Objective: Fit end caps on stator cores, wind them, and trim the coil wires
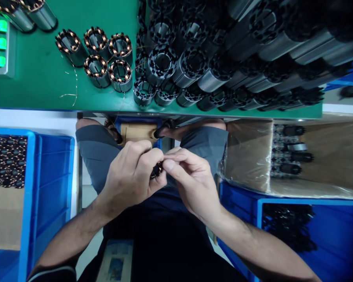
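Over my lap, both hands meet below the bench edge. My left hand (132,174) is wrapped round a small dark motor stator (157,170), of which only one end with copper windings shows. My right hand (191,180) pinches at that same end with thumb and forefinger; what the fingertips grip is too small to name. On the green bench (41,74) above stand several wound stators (106,55) with copper coils and, to their right, a large pile of unwound black stators (223,58).
A blue bin (51,184) with dark parts sits at my left. At my right are a plastic-lined cardboard box (250,152) holding stators and another blue bin (335,231). Green-lit buttons (0,41) glow at the bench's left end. Loose copper wire (72,92) lies on the bench.
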`<state>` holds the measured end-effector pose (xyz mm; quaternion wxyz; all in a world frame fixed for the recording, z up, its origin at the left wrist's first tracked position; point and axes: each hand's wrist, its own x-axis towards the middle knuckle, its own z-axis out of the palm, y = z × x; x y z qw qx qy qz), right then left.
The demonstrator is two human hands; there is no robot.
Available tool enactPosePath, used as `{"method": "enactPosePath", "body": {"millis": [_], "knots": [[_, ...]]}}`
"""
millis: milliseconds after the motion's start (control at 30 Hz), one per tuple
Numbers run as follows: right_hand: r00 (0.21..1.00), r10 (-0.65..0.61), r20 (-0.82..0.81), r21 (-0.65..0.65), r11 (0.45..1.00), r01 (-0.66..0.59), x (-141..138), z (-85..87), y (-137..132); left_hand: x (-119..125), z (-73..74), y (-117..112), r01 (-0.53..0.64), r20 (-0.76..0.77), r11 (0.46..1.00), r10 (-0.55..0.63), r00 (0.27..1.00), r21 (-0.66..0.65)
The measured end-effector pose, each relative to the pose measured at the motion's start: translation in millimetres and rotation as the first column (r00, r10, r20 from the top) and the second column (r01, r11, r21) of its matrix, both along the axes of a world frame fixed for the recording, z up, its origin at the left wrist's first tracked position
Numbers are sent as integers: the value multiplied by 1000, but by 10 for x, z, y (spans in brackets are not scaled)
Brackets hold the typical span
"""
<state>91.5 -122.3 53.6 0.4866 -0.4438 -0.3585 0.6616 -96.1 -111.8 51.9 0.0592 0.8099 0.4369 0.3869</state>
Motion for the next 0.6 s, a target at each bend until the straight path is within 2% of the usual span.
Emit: {"method": "enactPosePath", "body": {"millis": [100,133,167,200,233,267,300,333,367,400,433,467,500,533,567,600], "knots": [[988,107,107,124,985,-120,172,51,141,-4,73,-24,6,35,998,-4,999,-68],[969,135,206,216,960,-180,253,80,206,-14,94,-20,25,92,986,-10,996,-166],[934,156,321,320,911,-262,342,114,272,-29,107,-9,84,183,942,-24,983,-324],[884,168,437,412,836,-363,433,152,331,-49,108,6,195,299,830,-36,954,-522],[826,181,534,470,748,-468,520,192,378,-73,95,21,342,421,628,-25,907,-699],[772,200,604,486,675,-555,598,231,407,-97,71,31,472,521,393,23,853,-789],[729,234,644,461,642,-613,662,267,415,-119,40,29,539,570,235,85,817,-809],[704,282,652,402,658,-636,708,297,405,-135,8,14,532,565,217,133,815,-818],[703,338,625,318,713,-625,735,320,379,-142,-17,-16,451,523,349,148,839,-822],[724,393,567,213,779,-589,744,335,345,-139,-31,-56,299,445,571,133,886,-765],[752,445,486,98,828,-553,738,344,309,-125,-31,-102,136,343,789,99,934,-599],[776,491,396,-4,846,-533,722,348,277,-102,-15,-146,35,225,928,54,973,-372],[786,530,317,-76,840,-536,701,350,256,-72,16,-181,14,110,986,4,994,-169],[784,554,281,-99,829,-550,680,353,249,-41,57,-201,40,24,999,-40,999,-35],[776,554,301,-77,826,-559,665,358,259,-13,106,-204,75,-17,997,-74,997,15],[767,524,370,-24,831,-555,659,365,285,7,158,-191,91,-5,996,-91,996,-20]]}}
